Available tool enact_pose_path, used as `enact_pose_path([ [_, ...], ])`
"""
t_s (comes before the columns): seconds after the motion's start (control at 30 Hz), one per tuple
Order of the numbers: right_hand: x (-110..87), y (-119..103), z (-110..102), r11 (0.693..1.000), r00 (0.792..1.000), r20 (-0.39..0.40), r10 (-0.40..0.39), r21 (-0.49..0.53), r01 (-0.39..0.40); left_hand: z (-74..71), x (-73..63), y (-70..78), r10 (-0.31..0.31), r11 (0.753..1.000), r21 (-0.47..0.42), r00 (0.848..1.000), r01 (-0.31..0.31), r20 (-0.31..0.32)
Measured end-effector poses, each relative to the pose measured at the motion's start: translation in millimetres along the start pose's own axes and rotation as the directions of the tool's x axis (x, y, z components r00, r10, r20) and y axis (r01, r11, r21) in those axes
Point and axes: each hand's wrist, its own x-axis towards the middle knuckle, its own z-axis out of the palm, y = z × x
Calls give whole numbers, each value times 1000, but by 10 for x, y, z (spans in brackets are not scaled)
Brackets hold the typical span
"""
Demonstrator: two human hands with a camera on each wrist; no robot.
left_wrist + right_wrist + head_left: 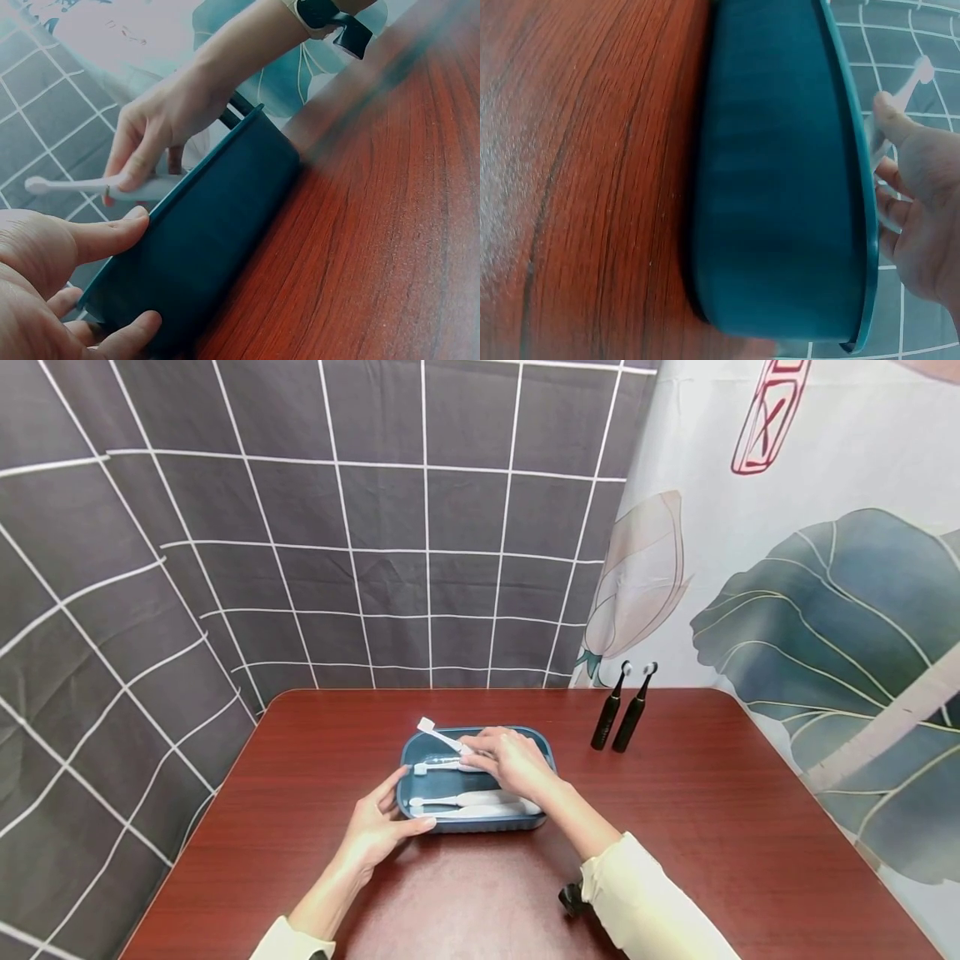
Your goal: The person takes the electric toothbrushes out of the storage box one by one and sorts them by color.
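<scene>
A blue plastic tub (pixel 442 783) sits on the table in the head view. My left hand (pixel 375 827) holds its left end, thumb at the front rim and fingers along the side. Over the tub's back part, my right hand (pixel 513 762) pinches a white electric toothbrush (pixel 444 737), its head tilted up and leftward past the back rim; the palm hides the lower handle. Below it inside the tub lies another white toothbrush (pixel 438 767), partly covered by the hand. Two more white electric toothbrushes (pixel 480 812) lie side by side along the front wall.
Two black electric toothbrushes (pixel 606 718) lie on the reddish-brown table (pixel 300 760) at the back right, heads toward the back edge. A grey grid-patterned curtain (pixel 390 568) hangs behind and to the left; a leaf-printed white curtain (pixel 697 560) hangs on the right.
</scene>
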Motion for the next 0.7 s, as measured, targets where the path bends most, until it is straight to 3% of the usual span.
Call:
enact_pose_path([
  [0.23, -32, -45, -69, 995, 989, -130, -71, 58, 79, -2, -7, 7, 5, 1000, -7, 1000, -5, 2],
  [0.5, -86, -18, -252, 965, 934, -341, -110, 188, 183, -6, -13, 7, 15, 1000, -2, 1000, -15, -2],
  [0.7, -231, 50, -400, 939, 908, -413, -72, 278, 201, -6, -6, -7, 12, 1000, 6, 1000, -12, -5],
])
